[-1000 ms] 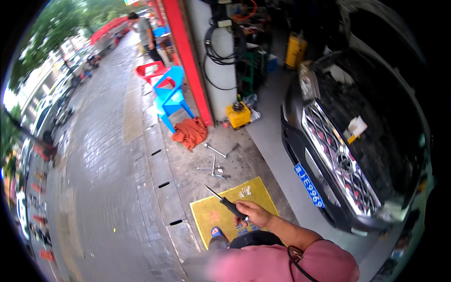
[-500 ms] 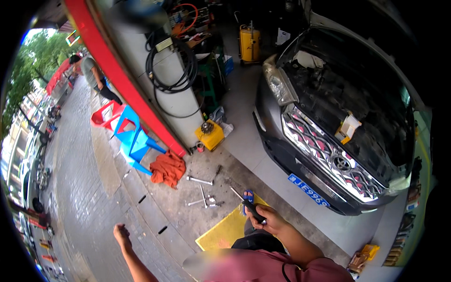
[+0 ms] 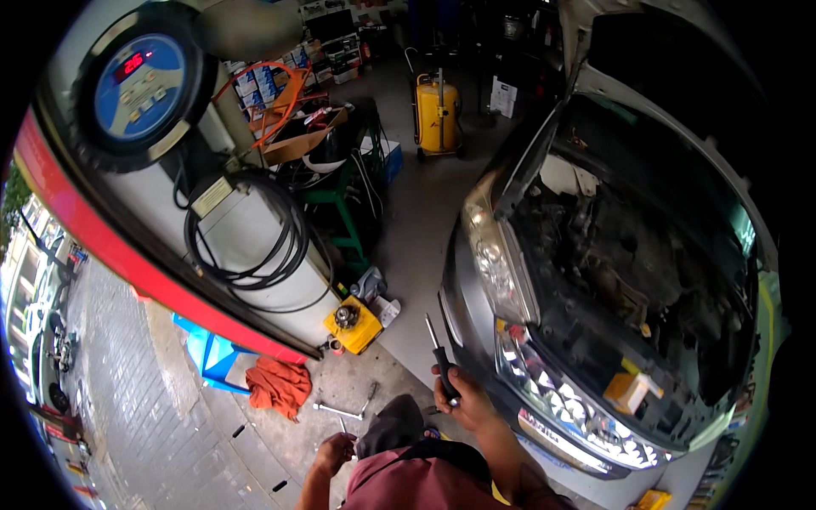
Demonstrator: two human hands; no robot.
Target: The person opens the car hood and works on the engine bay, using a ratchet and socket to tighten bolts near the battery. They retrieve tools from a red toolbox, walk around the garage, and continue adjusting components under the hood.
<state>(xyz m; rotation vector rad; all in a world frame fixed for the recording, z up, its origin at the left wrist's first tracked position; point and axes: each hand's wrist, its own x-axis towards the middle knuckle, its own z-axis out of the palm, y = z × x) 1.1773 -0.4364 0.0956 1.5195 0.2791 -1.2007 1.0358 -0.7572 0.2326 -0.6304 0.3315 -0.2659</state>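
Observation:
A screwdriver [image 3: 438, 355] with a black handle and bare metal shaft points upward in my right hand [image 3: 466, 398]; my fingers wrap its handle beside the car's front corner. My left hand [image 3: 335, 452] is low by my dark trouser leg, its fingers curled closed. Whether anything is inside them is hidden. The dark grey car [image 3: 466, 276] stands on the right with its hood raised and engine bay [image 3: 625, 246] uncovered. A small yellow-and-white box [image 3: 627, 393] rests on the front edge of the bay, above the grille.
Metal wrenches [image 3: 340, 411] lie on the floor near an orange cloth [image 3: 279, 387] and a blue plastic chair [image 3: 208, 353]. A yellow box [image 3: 355, 325] with a metal part on top stands by the pillar. Coiled black hose [image 3: 297, 242] hangs below a round gauge [image 3: 140, 85]. Behind is a yellow tank [image 3: 438, 115].
I have moved nearer the car and the pillar. My left hand has come in from the far left to beside my leg. The screwdriver in my right hand now points more steeply upward.

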